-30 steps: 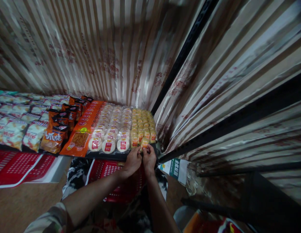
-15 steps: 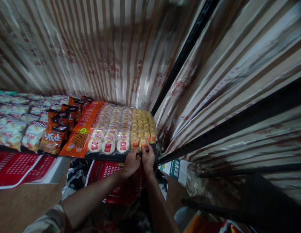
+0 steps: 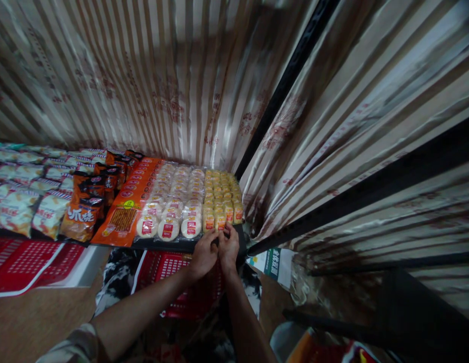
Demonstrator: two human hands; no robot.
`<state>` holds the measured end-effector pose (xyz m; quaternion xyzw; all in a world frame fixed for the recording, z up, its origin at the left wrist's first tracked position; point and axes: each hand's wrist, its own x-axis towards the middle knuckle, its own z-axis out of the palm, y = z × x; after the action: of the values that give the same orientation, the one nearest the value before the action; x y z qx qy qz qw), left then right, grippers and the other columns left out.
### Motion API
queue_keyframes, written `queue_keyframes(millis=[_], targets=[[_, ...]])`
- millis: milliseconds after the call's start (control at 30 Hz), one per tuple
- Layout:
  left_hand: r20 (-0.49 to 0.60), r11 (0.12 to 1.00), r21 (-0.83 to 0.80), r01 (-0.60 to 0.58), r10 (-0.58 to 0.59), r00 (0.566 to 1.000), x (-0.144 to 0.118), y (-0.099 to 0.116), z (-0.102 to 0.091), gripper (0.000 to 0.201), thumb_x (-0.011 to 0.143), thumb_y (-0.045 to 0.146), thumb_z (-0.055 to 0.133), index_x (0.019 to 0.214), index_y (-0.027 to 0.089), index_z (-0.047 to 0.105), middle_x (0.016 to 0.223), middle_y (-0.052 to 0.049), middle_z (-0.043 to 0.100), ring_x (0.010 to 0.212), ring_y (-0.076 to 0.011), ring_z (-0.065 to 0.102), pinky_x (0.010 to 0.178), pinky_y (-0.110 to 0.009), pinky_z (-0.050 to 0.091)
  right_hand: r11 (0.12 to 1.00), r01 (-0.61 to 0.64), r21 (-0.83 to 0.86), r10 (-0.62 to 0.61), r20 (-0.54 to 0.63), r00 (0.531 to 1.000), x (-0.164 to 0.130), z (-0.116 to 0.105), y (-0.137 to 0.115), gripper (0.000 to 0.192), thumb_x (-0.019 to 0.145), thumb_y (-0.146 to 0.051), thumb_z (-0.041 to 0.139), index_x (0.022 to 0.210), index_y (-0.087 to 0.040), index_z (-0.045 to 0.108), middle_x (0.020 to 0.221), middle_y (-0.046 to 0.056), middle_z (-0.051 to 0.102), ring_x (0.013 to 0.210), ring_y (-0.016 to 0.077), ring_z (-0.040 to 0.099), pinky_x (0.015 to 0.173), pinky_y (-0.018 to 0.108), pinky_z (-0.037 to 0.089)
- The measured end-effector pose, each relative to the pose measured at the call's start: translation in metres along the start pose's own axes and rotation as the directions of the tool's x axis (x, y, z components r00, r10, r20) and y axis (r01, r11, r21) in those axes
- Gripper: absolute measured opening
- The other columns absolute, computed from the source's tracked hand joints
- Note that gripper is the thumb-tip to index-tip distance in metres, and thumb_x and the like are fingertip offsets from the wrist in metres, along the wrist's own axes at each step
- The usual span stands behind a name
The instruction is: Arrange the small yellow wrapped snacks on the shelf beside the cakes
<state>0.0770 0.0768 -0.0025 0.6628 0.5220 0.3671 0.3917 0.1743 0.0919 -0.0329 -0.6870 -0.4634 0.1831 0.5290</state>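
Both hands together at the shelf's near edge — left hand and right hand pinch a yellow packet. Curtain crowds close on the right.

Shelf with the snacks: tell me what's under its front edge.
Under the shelf a red basket shows, with a black-and-white patterned thing left of it. The left hand and right hand cover the basket's middle; its contents cannot be seen.

Shelf front edge runs before me. On it, right end: small yellow wrapped cakes; left of them, round white wrapped cakes; further left, flat orange packets, then dark orange snack bags. I note my left hand and right hand touching, just before the yellow cakes. Red perforated plastic basket lies below the shelf.
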Motion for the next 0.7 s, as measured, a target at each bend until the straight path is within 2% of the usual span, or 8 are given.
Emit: queue_keyframes(millis=[167,300,433,567,700], targets=[[-0.076,0.997,0.078,-0.018,0.024,0.997,-0.004,-0.001,-0.006,0.047,0.069,-0.001,0.041,0.107,0.016,0.062,0.112,-0.009,0.058,0.108,-0.0165,0.055,0.100,-0.033,0.043,0.999,0.046,-0.023,-0.048,-0.065,0.997,-0.007,-0.002,-0.009,0.029,0.079,-0.028,0.046,0.104,-0.015,0.055,0.107,0.013,0.051,0.096,0.0197,0.054,0.081,0.036,0.051],[-0.085,0.996,0.090,0.005,0.003,0.996,-0.003,-0.004,-0.008,0.047,0.069,-0.002,0.040,0.109,0.015,0.059,0.109,-0.008,0.058,0.100,-0.0150,0.056,0.095,-0.032,0.046,0.999,0.041,-0.017,-0.041,-0.033,0.999,-0.010,0.000,-0.012,0.026,0.081,-0.030,0.045,0.099,-0.016,0.057,0.111,0.014,0.046,0.097,0.0192,0.052,0.072,0.030,0.054],[-0.085,0.995,0.097,0.018,-0.010,0.996,0.001,-0.009,-0.006,0.047,0.071,0.000,0.040,0.112,0.014,0.057,0.112,-0.009,0.057,0.103,-0.0153,0.055,0.097,-0.032,0.045,0.995,0.072,-0.069,-0.072,-0.007,0.997,-0.010,0.001,-0.011,0.027,0.081,-0.027,0.043,0.100,-0.016,0.058,0.109,0.013,0.049,0.096,0.0189,0.053,0.074,0.031,0.053],[-0.067,0.995,0.098,0.004,0.003,0.998,0.001,-0.013,-0.005,0.046,0.072,0.000,0.040,0.113,0.013,0.057,0.115,-0.010,0.056,0.107,-0.0160,0.053,0.101,-0.032,0.042,0.981,0.130,-0.146,-0.133,-0.009,0.991,-0.011,0.000,-0.009,0.027,0.081,-0.024,0.042,0.102,-0.017,0.058,0.106,0.012,0.052,0.100,0.0204,0.051,0.083,0.036,0.050],[-0.065,0.995,0.095,-0.006,0.013,0.998,-0.001,-0.011,-0.006,0.046,0.071,-0.001,0.039,0.110,0.013,0.058,0.113,-0.009,0.057,0.110,-0.0160,0.052,0.102,-0.031,0.040,0.976,0.143,-0.166,-0.145,-0.001,0.989,-0.013,0.000,-0.008,0.030,0.082,-0.025,0.040,0.104,-0.016,0.059,0.111,0.013,0.050,0.103,0.0205,0.051,0.086,0.036,0.047]])
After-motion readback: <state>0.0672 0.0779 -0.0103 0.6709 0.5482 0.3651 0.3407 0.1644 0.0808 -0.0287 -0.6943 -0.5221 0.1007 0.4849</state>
